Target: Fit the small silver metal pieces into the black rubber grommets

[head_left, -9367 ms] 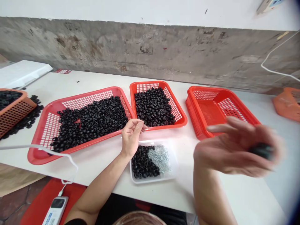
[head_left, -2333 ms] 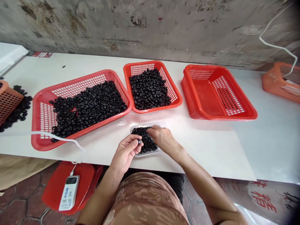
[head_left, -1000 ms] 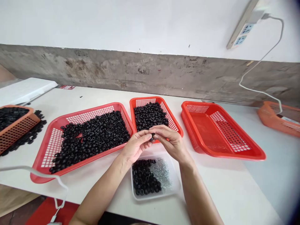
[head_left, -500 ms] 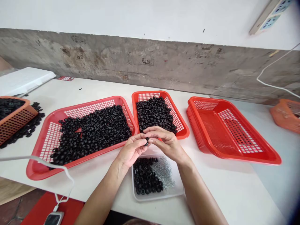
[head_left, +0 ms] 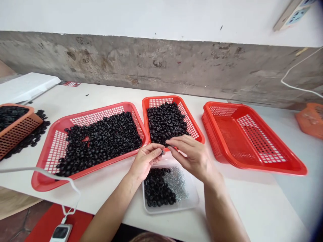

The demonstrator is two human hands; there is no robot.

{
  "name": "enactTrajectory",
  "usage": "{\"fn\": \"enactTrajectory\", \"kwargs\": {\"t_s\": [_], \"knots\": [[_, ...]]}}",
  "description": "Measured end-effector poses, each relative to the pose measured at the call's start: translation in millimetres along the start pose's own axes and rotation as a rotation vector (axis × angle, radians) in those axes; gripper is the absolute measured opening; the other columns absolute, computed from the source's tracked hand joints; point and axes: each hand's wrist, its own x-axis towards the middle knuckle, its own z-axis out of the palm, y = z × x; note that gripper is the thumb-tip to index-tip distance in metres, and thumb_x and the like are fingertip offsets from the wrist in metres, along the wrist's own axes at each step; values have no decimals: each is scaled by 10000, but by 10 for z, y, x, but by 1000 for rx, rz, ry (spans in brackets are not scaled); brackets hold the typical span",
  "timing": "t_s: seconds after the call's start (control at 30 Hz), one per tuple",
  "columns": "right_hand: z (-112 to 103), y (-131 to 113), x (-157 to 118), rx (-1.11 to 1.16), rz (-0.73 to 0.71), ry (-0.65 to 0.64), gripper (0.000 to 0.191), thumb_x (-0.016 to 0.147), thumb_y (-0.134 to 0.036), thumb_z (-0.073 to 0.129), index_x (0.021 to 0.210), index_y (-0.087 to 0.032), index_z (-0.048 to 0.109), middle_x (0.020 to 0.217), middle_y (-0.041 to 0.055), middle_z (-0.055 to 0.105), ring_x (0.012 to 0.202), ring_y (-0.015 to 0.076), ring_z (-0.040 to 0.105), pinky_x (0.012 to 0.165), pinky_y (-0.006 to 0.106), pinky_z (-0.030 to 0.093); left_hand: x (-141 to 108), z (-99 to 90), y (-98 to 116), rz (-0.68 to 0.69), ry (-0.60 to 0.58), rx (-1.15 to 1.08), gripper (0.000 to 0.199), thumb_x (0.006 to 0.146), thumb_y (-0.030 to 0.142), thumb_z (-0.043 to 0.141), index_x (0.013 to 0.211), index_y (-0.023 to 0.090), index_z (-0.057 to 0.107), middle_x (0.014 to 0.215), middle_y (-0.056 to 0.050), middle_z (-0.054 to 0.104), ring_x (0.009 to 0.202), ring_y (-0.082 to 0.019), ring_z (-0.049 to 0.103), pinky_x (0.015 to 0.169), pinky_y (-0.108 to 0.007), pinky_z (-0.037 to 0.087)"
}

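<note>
My left hand pinches a small black ring-like piece between thumb and fingertips, above the front edge of the small red basket. My right hand is just right of it, fingers stretched and thumb apart, with nothing visible in it. Below both hands lies a clear plastic tray. Black ring-like pieces fill its left part, and a heap of tiny silvery pieces lies beside them. The small red basket, full of similar black pieces, stands behind my hands.
A larger red basket of black pieces stands at left. Stacked red baskets are at right. An orange basket and loose black pieces lie far left. A white cable runs to a small device at lower left.
My right hand has come away from the black piece and moved slightly right, its fingers opening. My left hand still holds the piece. The view has shifted slightly.
</note>
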Motion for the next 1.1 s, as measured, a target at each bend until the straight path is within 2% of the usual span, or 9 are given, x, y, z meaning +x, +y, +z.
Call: {"fn": "enactTrajectory", "kwargs": {"t_s": [0.1,0.2,0.33,0.5,0.6,0.7,0.97,1.1], "knots": [[10,-63,-4,-50,-22,-142,302,1023,-142,502,1264,-220,668,1048,103,687,942,228,622,824,395,561,10,17,-41,50,17,41,327,675,407,911,840,151,791,699,-15,680,607,-72,553,587,-182,430],[75,-86,-1,-54,-3,-198,375,1033,-106,418,1305,-232,643,1042,103,648,936,228,587,823,401,560,16,22,-66,73,28,66,351,653,429,919,775,136,769,630,1,631,574,-69,517,570,-191,411],[108,-49,3,-8,0,-193,399,1034,-102,410,1332,-240,635,1051,100,639,946,222,592,815,389,568,10,13,-56,57,18,67,337,671,420,906,785,136,765,655,-6,646,575,-71,527,558,-187,415],[108,15,27,104,38,-109,324,1039,-214,510,1321,-265,662,1059,85,694,969,218,642,856,388,579,-1,7,-21,41,24,-3,318,663,384,907,834,154,768,735,-11,685,621,-82,582,613,-193,494],[129,48,39,161,57,-99,296,1044,-236,516,1277,-269,696,1043,75,711,963,204,662,861,366,583,-8,19,-11,49,22,-5,291,680,364,896,821,152,754,717,-5,676,612,-73,575,583,-173,468],[145,76,34,170,79,-106,285,1042,-236,526,1260,-267,707,1064,78,707,980,197,668,864,353,581,-12,29,-12,58,28,2,279,689,361,893,789,150,740,694,-3,672,593,-68,560,548,-165,433],[114,88,7,186,55,-88,317,1025,-179,531,1236,-314,727,1055,58,705,976,185,675,861,350,586,-9,6,4,22,6,-49,312,670,374,913,811,137,767,744,-35,710,613,-77,579,582,-177,464],[93,71,10,145,68,-90,272,1013,-230,584,1242,-281,721,1107,69,732,1032,210,690,904,376,578,-10,9,11,21,45,-45,310,649,339,923,832,137,774,722,-19,690,600,-73,577,571,-175,466]]}}
